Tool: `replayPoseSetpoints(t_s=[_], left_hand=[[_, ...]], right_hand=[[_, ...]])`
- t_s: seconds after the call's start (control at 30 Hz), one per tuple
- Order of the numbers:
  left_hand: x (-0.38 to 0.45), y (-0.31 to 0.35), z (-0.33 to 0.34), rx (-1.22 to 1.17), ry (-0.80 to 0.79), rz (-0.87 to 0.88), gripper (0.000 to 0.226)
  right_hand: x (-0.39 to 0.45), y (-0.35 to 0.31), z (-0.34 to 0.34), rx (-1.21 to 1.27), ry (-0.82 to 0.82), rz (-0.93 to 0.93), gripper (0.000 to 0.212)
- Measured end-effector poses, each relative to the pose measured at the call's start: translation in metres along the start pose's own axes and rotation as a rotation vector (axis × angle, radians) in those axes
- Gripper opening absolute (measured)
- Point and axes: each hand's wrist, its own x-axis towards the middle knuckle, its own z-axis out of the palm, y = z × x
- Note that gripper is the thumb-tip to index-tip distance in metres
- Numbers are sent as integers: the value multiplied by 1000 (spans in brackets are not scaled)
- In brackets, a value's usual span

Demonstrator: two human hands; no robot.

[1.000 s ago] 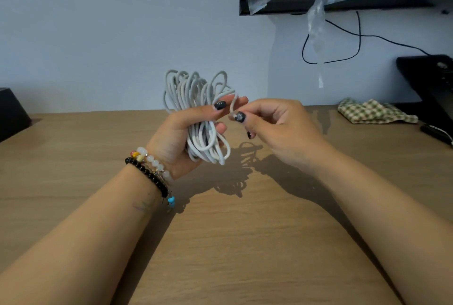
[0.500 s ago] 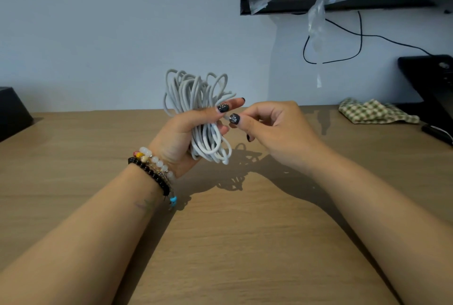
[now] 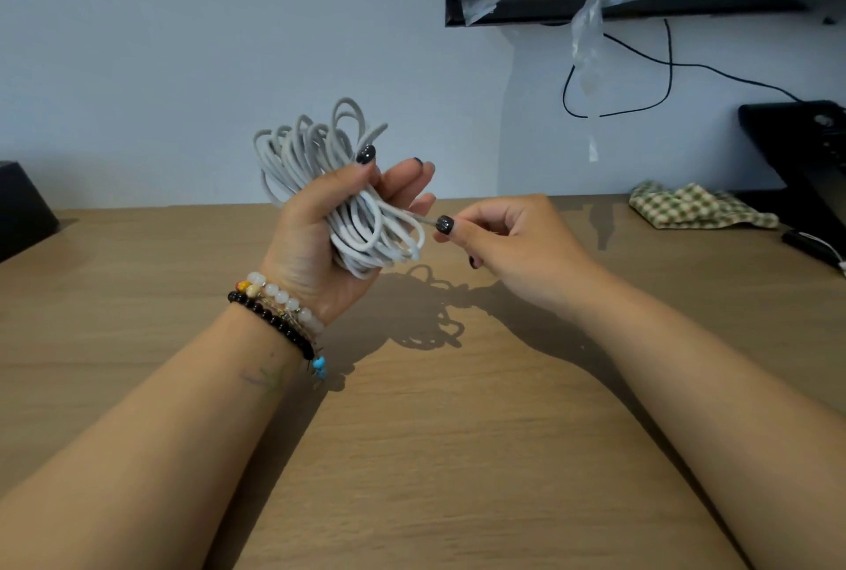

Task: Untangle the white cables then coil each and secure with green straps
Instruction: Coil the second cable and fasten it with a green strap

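We work over a wide wooden surface, with a checked cloth lying far off at its right rear. Above it, our left hand holds the bundle of white cables upright, thumb pressed across the loops and the other fingers only loosely curled behind them. Our right hand sits just beside the bundle, thumb and forefinger pinched tight on one cable end that leads out of the lower loops. We judge this to be the untangling step: a free end is found, nothing is coiled yet, and no green straps show. Next, we would draw that end slowly outward and feed it back through whichever loop traps it, while the left hand keeps the rest from tightening.
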Motion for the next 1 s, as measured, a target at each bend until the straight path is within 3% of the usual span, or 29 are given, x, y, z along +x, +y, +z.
replayPoseSetpoints(t_s=[0.27,0.43,0.63,0.73,0.87,1.0], left_hand=[[2,11,2,-129,156,63,20],[10,12,-7,-139,367,158,23],[16,4,-16,255,509,228,9],[15,2,-17,550,516,264,15],[10,0,-8,739,446,265,13],[7,1,-7,915,324,203,11]], right_hand=[[1,6,4,-132,-14,-63,20],[1,7,5,-239,-5,-93,28],[-5,1,5,-265,-293,-68,18],[-10,-3,4,-212,-446,-63,15],[-11,-8,-3,-132,-426,-98,15],[-6,-8,-10,211,-375,-38,29]])
